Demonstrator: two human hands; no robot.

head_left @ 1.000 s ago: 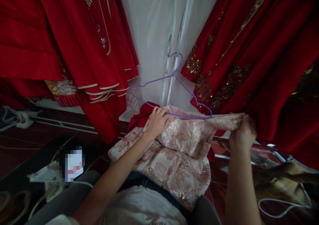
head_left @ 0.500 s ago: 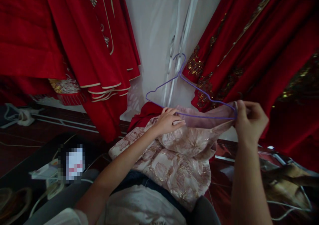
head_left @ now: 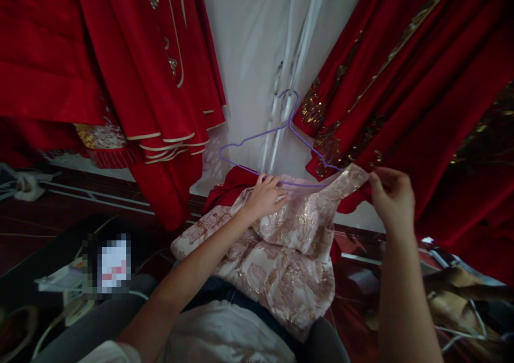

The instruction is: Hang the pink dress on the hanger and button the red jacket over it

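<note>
A pink and gold brocade garment (head_left: 281, 261) lies over my lap. A thin purple wire hanger (head_left: 277, 133) sits at its upper edge, the hook pointing up. My left hand (head_left: 265, 197) is closed on the garment's top edge and the hanger's bottom bar. My right hand (head_left: 391, 197) pinches the garment's right corner, where the hanger's right end goes into the cloth. A red cloth (head_left: 233, 183) shows behind the pink garment.
Red embroidered robes hang at the left (head_left: 120, 84) and right (head_left: 421, 95), with a white wall (head_left: 249, 47) between them. A dark red floor (head_left: 60, 213) carries white cables (head_left: 24, 183). A brown object with a white cord (head_left: 461, 293) lies at lower right.
My right hand moved up from gripping the garment's edge to pinching its corner at the hanger's right end. The hanger shifted right, then back left. The left hand stayed on the top edge.
</note>
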